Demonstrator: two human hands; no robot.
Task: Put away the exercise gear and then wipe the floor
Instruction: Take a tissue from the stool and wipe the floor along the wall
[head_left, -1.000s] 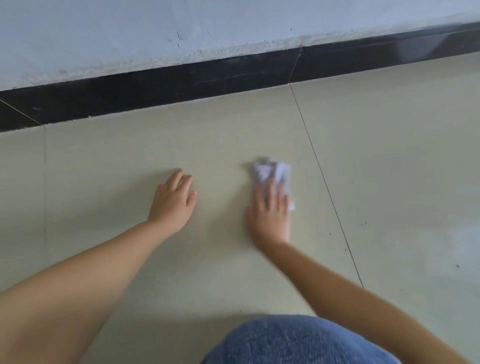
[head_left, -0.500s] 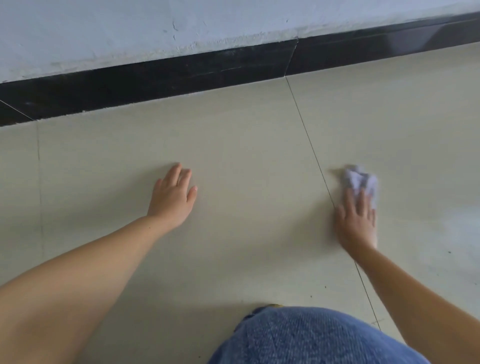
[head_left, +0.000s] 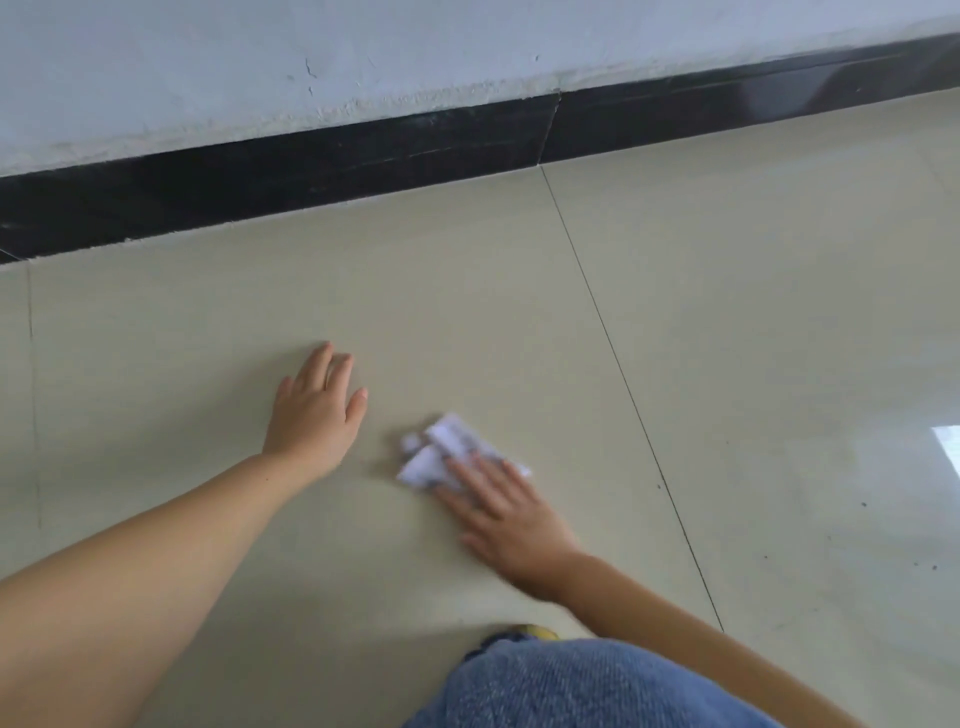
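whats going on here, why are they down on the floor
A person is crouched on the tiled floor, wiping it. The right hand presses a crumpled white cloth flat against the tile with straight fingers. The left hand rests open on the floor beside it, propping the person up. A knee in blue jeans shows at the bottom. No exercise gear is in view.

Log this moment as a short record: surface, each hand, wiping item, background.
surface: beige tiled floor, dark specks at right
left hand: flat on the floor, fingers straight, holding nothing
right hand: straight fingers pressing the tissue down
tissue: crumpled, white, on the floor beside the left hand
background: black baseboard under a white wall
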